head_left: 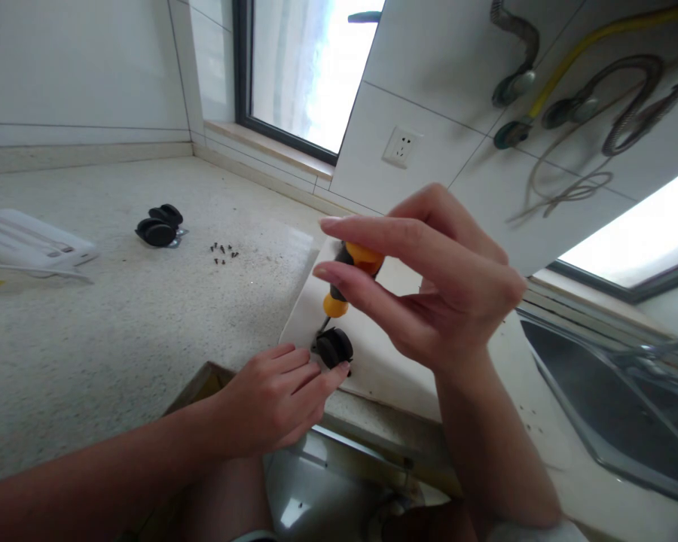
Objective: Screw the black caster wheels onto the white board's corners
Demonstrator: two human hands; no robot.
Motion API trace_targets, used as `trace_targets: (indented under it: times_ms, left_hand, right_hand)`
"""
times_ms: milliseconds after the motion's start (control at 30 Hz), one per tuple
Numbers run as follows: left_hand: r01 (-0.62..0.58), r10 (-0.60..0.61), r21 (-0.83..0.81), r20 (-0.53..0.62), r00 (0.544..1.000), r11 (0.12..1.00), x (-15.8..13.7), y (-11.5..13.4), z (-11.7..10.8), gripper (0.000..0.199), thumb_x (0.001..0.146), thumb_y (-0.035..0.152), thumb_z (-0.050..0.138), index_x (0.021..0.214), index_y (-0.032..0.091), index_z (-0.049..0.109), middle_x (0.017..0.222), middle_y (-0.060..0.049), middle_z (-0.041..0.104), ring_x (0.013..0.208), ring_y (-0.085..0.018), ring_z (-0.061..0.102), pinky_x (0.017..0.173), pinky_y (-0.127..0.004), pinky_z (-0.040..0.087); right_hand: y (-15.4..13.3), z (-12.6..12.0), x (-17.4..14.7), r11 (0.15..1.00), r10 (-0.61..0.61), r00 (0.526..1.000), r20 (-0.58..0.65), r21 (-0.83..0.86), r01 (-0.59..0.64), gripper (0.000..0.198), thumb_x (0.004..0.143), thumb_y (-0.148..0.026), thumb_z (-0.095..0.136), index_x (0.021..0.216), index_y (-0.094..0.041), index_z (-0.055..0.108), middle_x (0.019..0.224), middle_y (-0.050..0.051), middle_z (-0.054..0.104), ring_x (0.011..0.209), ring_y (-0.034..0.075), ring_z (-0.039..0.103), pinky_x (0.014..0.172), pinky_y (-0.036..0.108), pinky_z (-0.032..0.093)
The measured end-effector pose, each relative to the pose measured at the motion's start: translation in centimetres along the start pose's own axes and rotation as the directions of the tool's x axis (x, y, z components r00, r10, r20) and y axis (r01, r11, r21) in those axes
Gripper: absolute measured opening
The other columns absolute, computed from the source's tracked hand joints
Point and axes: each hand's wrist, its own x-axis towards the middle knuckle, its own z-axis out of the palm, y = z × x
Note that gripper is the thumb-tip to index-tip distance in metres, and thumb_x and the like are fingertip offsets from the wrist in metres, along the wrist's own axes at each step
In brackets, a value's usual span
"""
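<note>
My right hand (438, 282) has its thumb and bent fingers around the yellow and black handle of a screwdriver (336, 301). The screwdriver is tilted, with its shaft pointing down at the base of a black twin-wheel caster (334, 348). That caster stands near the corner of a white board (398, 369) lying on the counter. My left hand (279, 391) is closed against the caster from the near side, one fingertip at its right edge. The screwdriver's tip and the screw under it are too small to make out.
Two more black casters (159, 227) lie on the speckled counter (231, 301), with several small dark screws (222, 248) beside them. A white device with a cable (34, 237) is at the far left. A sink (593, 384) is on the right, a wall socket (402, 147) behind.
</note>
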Motion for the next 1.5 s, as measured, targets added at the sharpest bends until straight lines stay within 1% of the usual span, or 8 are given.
trace_targets:
  times_ms: [100, 233, 400, 567, 733, 900, 1033, 1500]
  left_hand:
    - [0.002, -0.002, 0.004, -0.004, 1.000, 1.000, 0.1, 0.0, -0.1, 0.041, 0.099, 0.012, 0.063, 0.140, 0.008, 0.064, 0.085, -0.002, 0.072, 0.072, -0.022, 0.067, 0.069, -0.039, 0.056]
    - [0.002, -0.001, 0.002, -0.011, 1.000, 1.000, 0.1, 0.0, -0.1, 0.041, 0.099, 0.012, 0.063, 0.140, 0.008, 0.064, 0.086, -0.002, 0.073, 0.073, -0.021, 0.067, 0.069, -0.039, 0.057]
    - [0.006, -0.006, -0.009, -0.011, 1.000, 1.000, 0.0, 0.0, 0.0, 0.037, 0.102, 0.012, 0.061, 0.139, 0.009, 0.065, 0.086, -0.002, 0.074, 0.073, -0.022, 0.067, 0.068, -0.039, 0.054]
    - [0.007, -0.007, -0.009, -0.003, 1.000, 1.000, -0.2, 0.0, 0.0, 0.039, 0.103, 0.014, 0.060, 0.141, 0.009, 0.064, 0.088, -0.003, 0.075, 0.075, -0.022, 0.068, 0.071, -0.040, 0.055]
    - [0.008, -0.008, -0.007, -0.006, 1.000, 1.000, -0.2, 0.0, 0.0, 0.039, 0.102, 0.013, 0.060, 0.141, 0.009, 0.064, 0.087, -0.003, 0.074, 0.075, -0.023, 0.068, 0.072, -0.041, 0.055]
    - [0.013, -0.013, -0.022, -0.011, 1.000, 1.000, -0.2, 0.0, 0.2, 0.040, 0.101, 0.012, 0.062, 0.140, 0.009, 0.064, 0.088, -0.003, 0.075, 0.075, -0.022, 0.068, 0.072, -0.040, 0.054]
    - [0.007, -0.007, -0.031, 0.012, 1.000, 0.999, -0.4, 0.0, 0.2, 0.041, 0.101, 0.011, 0.063, 0.142, 0.009, 0.064, 0.087, -0.003, 0.074, 0.074, -0.022, 0.066, 0.069, -0.040, 0.052]
    - [0.021, -0.021, -0.026, -0.008, 1.000, 0.999, -0.2, -0.1, 0.0, 0.039, 0.102, 0.012, 0.061, 0.140, 0.011, 0.064, 0.088, -0.003, 0.075, 0.077, -0.023, 0.070, 0.075, -0.041, 0.055]
  right_hand:
    - [0.4, 0.4, -0.3, 0.996, -0.067, 0.993, -0.096, -0.067, 0.061, 0.018, 0.103, -0.026, 0.077, 0.118, -0.017, 0.083, 0.102, 0.008, 0.077, 0.096, 0.021, 0.071, 0.088, 0.042, 0.065]
    - [0.5, 0.0, -0.4, 0.992, 0.020, 0.983, 0.180, 0.120, -0.042, 0.034, 0.112, -0.021, 0.060, 0.142, -0.022, 0.075, 0.123, 0.008, 0.079, 0.107, 0.019, 0.074, 0.094, 0.039, 0.064]
    - [0.1, 0.0, -0.4, 0.995, -0.018, 0.989, -0.144, -0.103, 0.003, 0.018, 0.101, -0.036, 0.082, 0.109, -0.020, 0.086, 0.087, 0.005, 0.072, 0.082, 0.018, 0.065, 0.080, 0.040, 0.062]
    - [0.0, -0.5, -0.4, 0.989, 0.054, 0.988, 0.148, 0.128, -0.073, 0.027, 0.110, -0.023, 0.064, 0.132, -0.025, 0.081, 0.122, 0.005, 0.082, 0.106, 0.018, 0.077, 0.089, 0.036, 0.065]
    - [0.2, 0.4, -1.0, 0.994, -0.031, 0.991, -0.128, -0.105, 0.018, 0.017, 0.099, -0.042, 0.083, 0.107, -0.027, 0.084, 0.086, 0.003, 0.074, 0.088, 0.022, 0.071, 0.086, 0.043, 0.064]
    - [-0.2, -0.6, -0.5, 0.998, 0.005, 0.970, 0.243, 0.065, -0.021, 0.037, 0.112, -0.025, 0.059, 0.148, -0.025, 0.069, 0.130, 0.006, 0.078, 0.112, 0.018, 0.073, 0.100, 0.037, 0.062]
    - [0.1, -0.5, -0.4, 0.983, 0.046, 0.998, 0.037, -0.180, -0.039, 0.026, 0.106, -0.045, 0.073, 0.117, -0.023, 0.082, 0.088, 0.005, 0.073, 0.090, 0.021, 0.068, 0.087, 0.039, 0.060]
    - [-0.7, -0.7, -0.3, 0.999, 0.039, 0.974, 0.221, -0.013, -0.037, 0.032, 0.116, -0.034, 0.055, 0.137, -0.023, 0.077, 0.115, 0.007, 0.077, 0.105, 0.019, 0.070, 0.097, 0.037, 0.060]
